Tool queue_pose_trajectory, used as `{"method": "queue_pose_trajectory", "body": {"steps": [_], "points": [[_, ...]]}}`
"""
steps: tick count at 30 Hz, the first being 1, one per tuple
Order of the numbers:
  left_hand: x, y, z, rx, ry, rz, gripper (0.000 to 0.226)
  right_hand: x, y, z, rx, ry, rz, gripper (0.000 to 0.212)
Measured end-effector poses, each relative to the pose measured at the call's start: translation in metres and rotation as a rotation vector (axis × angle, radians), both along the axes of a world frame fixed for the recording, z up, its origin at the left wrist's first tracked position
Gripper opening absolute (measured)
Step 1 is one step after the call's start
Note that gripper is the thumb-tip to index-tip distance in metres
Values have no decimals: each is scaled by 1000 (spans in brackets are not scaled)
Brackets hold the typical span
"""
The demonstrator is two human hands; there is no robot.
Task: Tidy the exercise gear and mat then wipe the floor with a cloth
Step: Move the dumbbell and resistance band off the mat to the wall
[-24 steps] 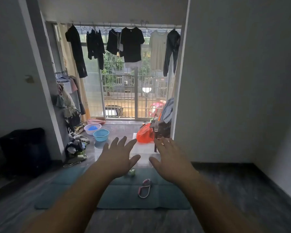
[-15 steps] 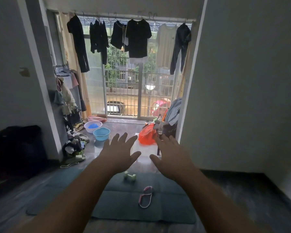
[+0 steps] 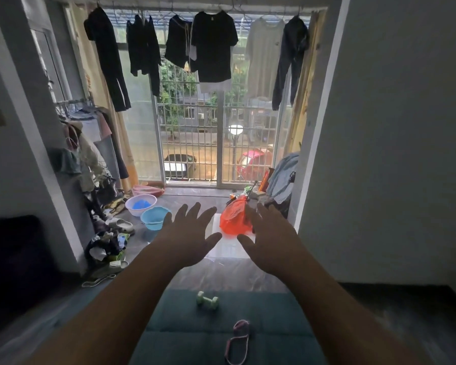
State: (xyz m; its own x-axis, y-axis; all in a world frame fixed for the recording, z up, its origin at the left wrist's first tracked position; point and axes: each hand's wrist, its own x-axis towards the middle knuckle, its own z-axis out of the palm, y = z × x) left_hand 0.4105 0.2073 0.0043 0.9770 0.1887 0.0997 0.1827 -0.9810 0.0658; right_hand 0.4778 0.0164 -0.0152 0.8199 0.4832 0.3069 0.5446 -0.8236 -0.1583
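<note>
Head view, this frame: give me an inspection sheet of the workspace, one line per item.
Surface: dark tiled floor.
Job's things: teal mat flat; green dumbbell and pink resistance band on it; no cloth identified.
Clutter: two basins, orange bag, shoes and clothes pile.
Hands: left hand and right hand open, empty, raised.
Cables: nothing seen.
Surroundings: hanging laundry, barred window.

One camera sits on my head. It looks forward and down, past my arms, across the mat (image 3: 274,325) toward the balcony door (image 3: 221,154).
</note>
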Motion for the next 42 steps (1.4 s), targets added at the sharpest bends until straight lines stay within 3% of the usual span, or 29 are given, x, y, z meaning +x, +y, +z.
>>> {"method": "queue_pose_trajectory", "body": {"steps": [8, 19, 35, 42], "points": [[156, 18, -30, -16, 3, 38, 70, 159, 17, -26, -17, -23, 56, 75], [330, 47, -103, -51, 84, 96, 68, 345, 40, -86, -47, 131, 115, 66], [450, 145, -237, -260, 501, 28, 70, 436, 135, -233, -199, 575, -22, 67], [483, 185, -340, -281, 611, -34, 69, 450, 161, -330, -178, 727, -141, 68]]}}
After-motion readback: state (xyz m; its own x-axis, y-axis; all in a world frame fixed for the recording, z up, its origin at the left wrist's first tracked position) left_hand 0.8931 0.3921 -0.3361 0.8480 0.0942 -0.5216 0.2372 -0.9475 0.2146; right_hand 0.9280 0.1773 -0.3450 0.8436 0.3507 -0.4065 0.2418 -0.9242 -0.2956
